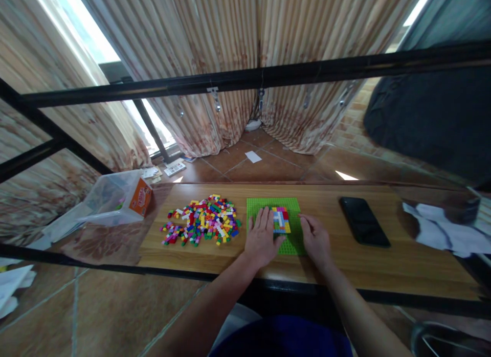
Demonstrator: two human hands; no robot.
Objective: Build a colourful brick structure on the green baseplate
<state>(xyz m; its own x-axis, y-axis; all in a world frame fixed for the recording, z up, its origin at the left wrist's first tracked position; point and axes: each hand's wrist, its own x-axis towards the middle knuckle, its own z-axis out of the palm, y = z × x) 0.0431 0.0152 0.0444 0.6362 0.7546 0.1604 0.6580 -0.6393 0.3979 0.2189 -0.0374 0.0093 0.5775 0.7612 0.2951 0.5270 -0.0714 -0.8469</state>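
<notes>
Closest to me is the dark blue clothing (282, 339) on the person's lap, tucked under the worktop's (230, 257) near edge. Ahead of it lies the green baseplate (294, 240), with a patch of coloured bricks (282, 220) built on it. The left hand (261, 238) rests over the plate's nine o'clock side, fingers stretched flat and grasping nothing I can see, thumb by the patch. At three o'clock the right hand (315, 238) curls its fingers at the plate's edge; whether they pinch anything, I can't tell. From the plate, loose bricks (205, 220) heap toward nine o'clock, a black phone (363, 221) toward three, and a clear box (115, 197) sits toward ten.
</notes>
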